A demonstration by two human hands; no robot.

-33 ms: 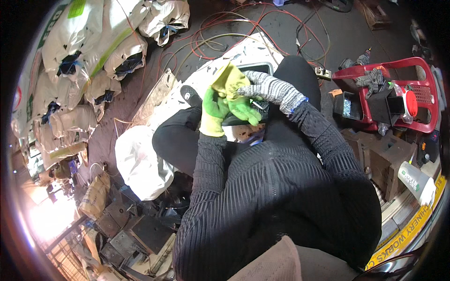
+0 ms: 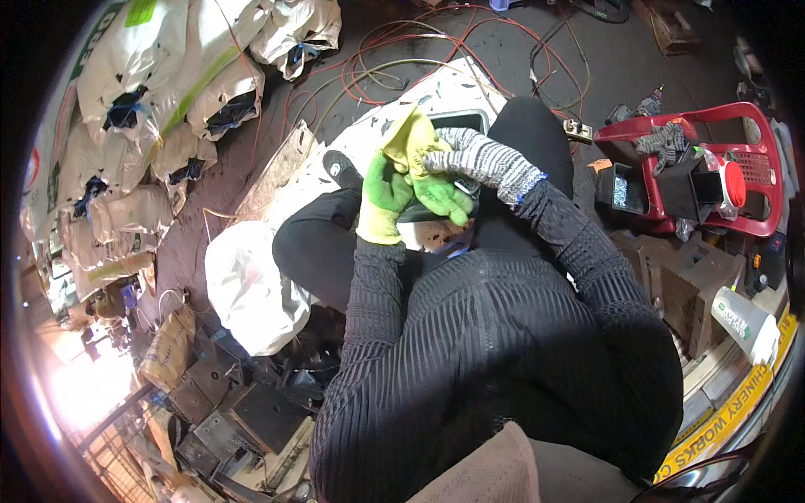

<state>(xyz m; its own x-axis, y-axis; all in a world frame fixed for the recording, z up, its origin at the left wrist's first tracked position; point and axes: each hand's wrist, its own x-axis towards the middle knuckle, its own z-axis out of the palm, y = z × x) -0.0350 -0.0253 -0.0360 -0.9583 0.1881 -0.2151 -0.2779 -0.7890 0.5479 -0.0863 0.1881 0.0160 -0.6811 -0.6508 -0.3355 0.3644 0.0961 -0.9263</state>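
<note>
A loose yellow glove with green-coated fingers (image 2: 411, 138) hangs between my hands, its yellow cuff up and its green fingers toward me. On my left hand (image 2: 384, 199) is a matching yellow-green glove, and its fingers are closed on the loose glove's side. My right hand (image 2: 482, 159), in a grey-and-white striped knit glove, grips the same glove from the right. Its fingertips are partly hidden. Behind and below the hands lies a black tray (image 2: 471, 122) between my legs, mostly covered from sight.
White stuffed bags (image 2: 126, 75) are piled at the left, and a white sack (image 2: 251, 289) rests beside my left knee. Red hoses (image 2: 461, 38) coil on the floor ahead. A red plastic chair (image 2: 759, 168) holding black bins stands right. Dark metal blocks (image 2: 268, 415) lie at lower left.
The loose glove's cuff has risen slightly, and its green fingers have shifted a little. Both hands still grip it in nearly the same place.
</note>
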